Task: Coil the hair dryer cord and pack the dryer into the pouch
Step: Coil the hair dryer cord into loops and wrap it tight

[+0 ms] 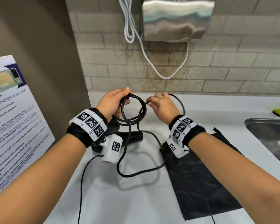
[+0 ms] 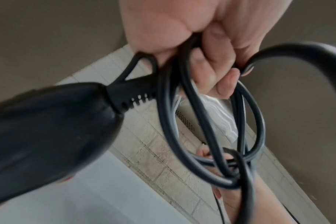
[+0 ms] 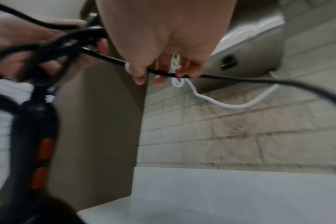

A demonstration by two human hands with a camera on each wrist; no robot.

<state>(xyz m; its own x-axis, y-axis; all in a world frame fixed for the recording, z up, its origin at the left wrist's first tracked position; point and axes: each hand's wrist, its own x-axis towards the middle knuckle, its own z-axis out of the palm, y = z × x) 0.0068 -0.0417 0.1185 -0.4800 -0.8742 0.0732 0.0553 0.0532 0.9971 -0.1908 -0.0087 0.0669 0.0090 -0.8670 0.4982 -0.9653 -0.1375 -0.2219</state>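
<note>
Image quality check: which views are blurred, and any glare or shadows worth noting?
Head view: sharp, glare on the steel hand dryer, soft shadows under the cord on the counter. Left wrist view: hair dryer close and out of focus. Right wrist view: smeared at left, right hand clearer.

counter [image 1: 136,204]: white, ran to brick wall
on it: black pouch [image 1: 200,183] flat, R side; cord [image 1: 141,172] slack looped beside
</note>
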